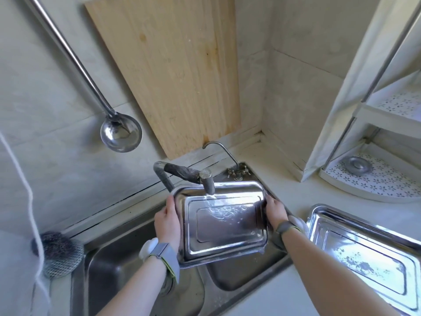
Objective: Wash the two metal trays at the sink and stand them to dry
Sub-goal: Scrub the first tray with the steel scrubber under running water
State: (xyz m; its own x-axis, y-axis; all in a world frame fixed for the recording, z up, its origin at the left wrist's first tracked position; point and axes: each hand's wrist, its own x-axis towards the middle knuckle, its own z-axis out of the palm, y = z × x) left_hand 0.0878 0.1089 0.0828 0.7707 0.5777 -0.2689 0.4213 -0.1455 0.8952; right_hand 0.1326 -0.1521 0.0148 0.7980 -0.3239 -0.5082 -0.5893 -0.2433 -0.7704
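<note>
A rectangular stainless-steel tray (224,221) is being held over the double steel sink (118,258) by the left hand (167,221) and right hand (276,212), gripped at its short edges, while water is being poured onto it from the grey faucet (208,182). A second shiny metal tray (364,254) is lying on the pale countertop (293,190) to the right.

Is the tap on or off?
On. The tap pours water onto the tray, where it spreads. The left hand and right hand hold the tray's sides.

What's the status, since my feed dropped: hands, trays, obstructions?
Left hand and right hand grip the tray by its side edges. Held under running faucet, over sink. Second tray flat on counter, right side, spotted. Nothing blocking.
</note>
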